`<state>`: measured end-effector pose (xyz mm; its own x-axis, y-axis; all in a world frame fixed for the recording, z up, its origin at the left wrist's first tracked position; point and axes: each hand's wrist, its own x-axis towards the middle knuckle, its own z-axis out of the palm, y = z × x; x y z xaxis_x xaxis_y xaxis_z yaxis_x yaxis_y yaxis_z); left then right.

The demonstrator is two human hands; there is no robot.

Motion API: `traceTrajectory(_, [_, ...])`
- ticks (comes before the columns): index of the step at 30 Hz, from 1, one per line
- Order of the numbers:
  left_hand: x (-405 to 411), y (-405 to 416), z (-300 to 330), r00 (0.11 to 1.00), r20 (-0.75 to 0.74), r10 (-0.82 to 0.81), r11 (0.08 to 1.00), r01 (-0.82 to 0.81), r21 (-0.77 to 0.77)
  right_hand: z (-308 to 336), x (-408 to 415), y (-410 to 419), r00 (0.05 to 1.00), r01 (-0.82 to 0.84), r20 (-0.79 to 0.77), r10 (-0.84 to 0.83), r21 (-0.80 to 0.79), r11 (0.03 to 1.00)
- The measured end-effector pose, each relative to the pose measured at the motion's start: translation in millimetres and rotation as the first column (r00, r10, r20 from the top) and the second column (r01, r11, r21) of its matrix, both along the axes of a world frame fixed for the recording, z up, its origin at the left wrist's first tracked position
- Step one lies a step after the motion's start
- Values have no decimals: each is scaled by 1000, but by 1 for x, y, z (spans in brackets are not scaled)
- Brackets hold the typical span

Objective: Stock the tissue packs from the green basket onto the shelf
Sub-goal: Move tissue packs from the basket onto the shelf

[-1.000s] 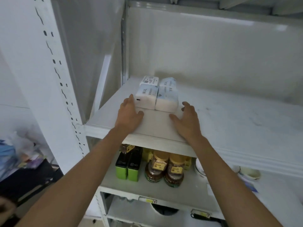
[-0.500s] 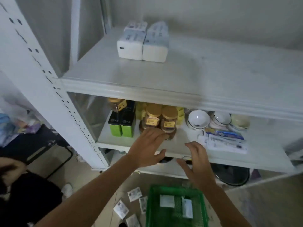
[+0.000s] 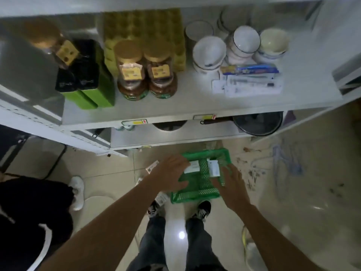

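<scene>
**Reaching for the next packs**

Shelf fills the top of view; basket sits on the floor below, w/ two packs, left pack and right pack, lying flat inside. Left hand and right hand hover over it, fingers spread, empty. Best to take one pack per hand, gripping the long sides. Vs 0.5 s ago: hands were up by the jars, now down at the basket.

green basket: plastic mesh, on the floor before the shelf | tissue packs: two white, lying flat inside, side by side
</scene>
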<state>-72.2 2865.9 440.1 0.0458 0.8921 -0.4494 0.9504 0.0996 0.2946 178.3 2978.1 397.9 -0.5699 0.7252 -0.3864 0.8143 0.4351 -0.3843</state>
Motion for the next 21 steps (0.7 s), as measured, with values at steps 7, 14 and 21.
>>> traceTrajectory(7, [32,22,-73,997,80,1,995,7,-96,-69,42,22,978,97,197,-73,-118,988])
traceTrajectory(14, [36,22,-155,990,120,73,972,-44,-229,-140,58,36,954,173,278,-109,-216,961])
traceTrajectory(21, [38,42,-255,950,176,258,944,-210,-254,-242,44,42,954,217,260,-148,-263,940])
